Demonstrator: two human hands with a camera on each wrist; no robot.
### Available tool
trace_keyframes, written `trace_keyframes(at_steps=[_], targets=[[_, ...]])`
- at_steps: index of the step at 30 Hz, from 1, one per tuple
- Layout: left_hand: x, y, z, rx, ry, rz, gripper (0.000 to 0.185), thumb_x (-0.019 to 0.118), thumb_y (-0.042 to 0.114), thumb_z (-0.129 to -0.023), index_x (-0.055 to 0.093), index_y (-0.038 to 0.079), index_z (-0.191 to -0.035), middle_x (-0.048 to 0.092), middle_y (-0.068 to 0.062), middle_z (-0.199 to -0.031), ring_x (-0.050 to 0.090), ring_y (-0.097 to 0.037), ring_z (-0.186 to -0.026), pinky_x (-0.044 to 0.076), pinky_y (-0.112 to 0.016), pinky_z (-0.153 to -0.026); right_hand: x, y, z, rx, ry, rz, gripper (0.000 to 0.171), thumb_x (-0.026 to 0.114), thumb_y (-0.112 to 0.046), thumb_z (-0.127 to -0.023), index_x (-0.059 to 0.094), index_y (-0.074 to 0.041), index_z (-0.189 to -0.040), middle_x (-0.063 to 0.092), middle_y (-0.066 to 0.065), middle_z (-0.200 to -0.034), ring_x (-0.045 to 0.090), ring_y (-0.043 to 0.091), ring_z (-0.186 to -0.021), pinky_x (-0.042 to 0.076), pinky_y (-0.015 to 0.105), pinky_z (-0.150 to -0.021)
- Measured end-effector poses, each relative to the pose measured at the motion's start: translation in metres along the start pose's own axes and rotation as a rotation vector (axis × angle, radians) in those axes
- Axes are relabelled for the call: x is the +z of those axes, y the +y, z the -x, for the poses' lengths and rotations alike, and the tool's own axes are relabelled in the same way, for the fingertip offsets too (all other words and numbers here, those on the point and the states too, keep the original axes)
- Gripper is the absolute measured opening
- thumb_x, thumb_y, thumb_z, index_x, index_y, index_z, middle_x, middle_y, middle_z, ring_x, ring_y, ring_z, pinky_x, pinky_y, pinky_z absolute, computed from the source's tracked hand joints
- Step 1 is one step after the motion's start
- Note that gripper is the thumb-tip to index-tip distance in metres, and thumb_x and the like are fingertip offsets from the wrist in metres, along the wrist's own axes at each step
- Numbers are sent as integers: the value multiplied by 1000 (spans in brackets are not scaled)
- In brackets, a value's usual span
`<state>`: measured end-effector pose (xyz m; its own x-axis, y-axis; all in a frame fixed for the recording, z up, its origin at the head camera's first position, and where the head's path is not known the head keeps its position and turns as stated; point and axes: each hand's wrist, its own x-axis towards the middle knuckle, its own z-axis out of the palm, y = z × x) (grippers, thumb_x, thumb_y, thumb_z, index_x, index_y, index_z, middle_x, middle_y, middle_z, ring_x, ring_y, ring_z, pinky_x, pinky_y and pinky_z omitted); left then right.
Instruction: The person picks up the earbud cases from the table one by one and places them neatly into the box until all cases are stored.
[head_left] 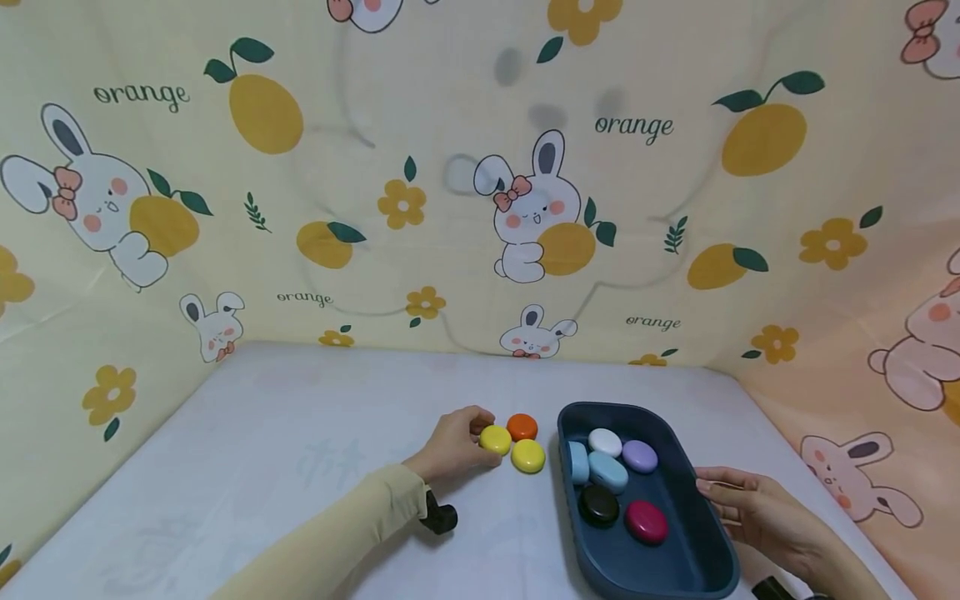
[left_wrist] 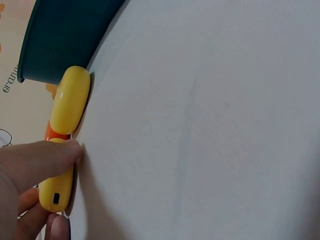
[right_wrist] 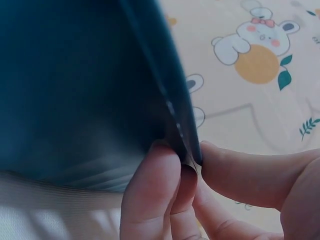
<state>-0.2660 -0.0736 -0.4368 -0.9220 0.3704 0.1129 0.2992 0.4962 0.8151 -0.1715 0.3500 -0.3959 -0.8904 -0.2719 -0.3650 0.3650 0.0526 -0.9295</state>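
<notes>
My left hand holds a glossy yellow disc between thumb and fingers on the white tabletop. In the left wrist view a small dark rectangular slot shows on the side of this yellow disc. Close by lie a second yellow disc and an orange disc. My right hand grips the right rim of a dark blue tray, thumb on one side and fingers on the other in the right wrist view. Inside the tray are white, purple, light blue, black and dark red discs.
A white cloth covers the table. Behind and at both sides hangs a cream curtain printed with rabbits, oranges and flowers. A black wrist device sits at the left cuff.
</notes>
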Motion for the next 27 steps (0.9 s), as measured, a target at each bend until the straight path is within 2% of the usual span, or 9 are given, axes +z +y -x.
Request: trace_keyframes(at_steps=[7,14,19,24,27], targets=[[0,0,0,29,16,-43,53,87,15,-75,61,-1,-118,65,-6,-110,59,-19,-96,51,-33,-85,1,-1,0,16,12,-30,18,55,-17,-102,69,-14,-112,70,6,-108,66,23,-96,54,41,-86],[-2,1,5,57,44,52,55,85,13,-76,59,-3,-122,64,-6,-111,63,-19,-91,54,-30,-82,2,-1,0,26,61,2,20,58,-20,-101,66,-11,-117,70,5,-107,66,24,-95,54,40,-86],[-6,5,8,71,62,110,56,86,14,-75,59,-2,-122,64,-4,-110,63,-18,-93,54,-26,-81,3,-1,-1,23,58,-2,22,57,-18,-101,64,-8,-120,69,6,-108,66,24,-96,54,40,-86],[-12,16,12,88,99,136,53,85,16,-76,60,4,-122,64,-3,-112,62,-18,-97,54,-28,-84,3,-1,-2,21,71,-2,22,59,-19,-101,66,-9,-118,70,6,-109,66,25,-96,54,39,-86],[-14,26,15,124,137,140,53,85,17,-77,60,7,-123,64,-2,-115,62,-17,-99,54,-32,-87,3,0,-1,15,79,-2,20,59,-20,-100,67,-12,-117,70,5,-108,66,24,-97,54,39,-87]])
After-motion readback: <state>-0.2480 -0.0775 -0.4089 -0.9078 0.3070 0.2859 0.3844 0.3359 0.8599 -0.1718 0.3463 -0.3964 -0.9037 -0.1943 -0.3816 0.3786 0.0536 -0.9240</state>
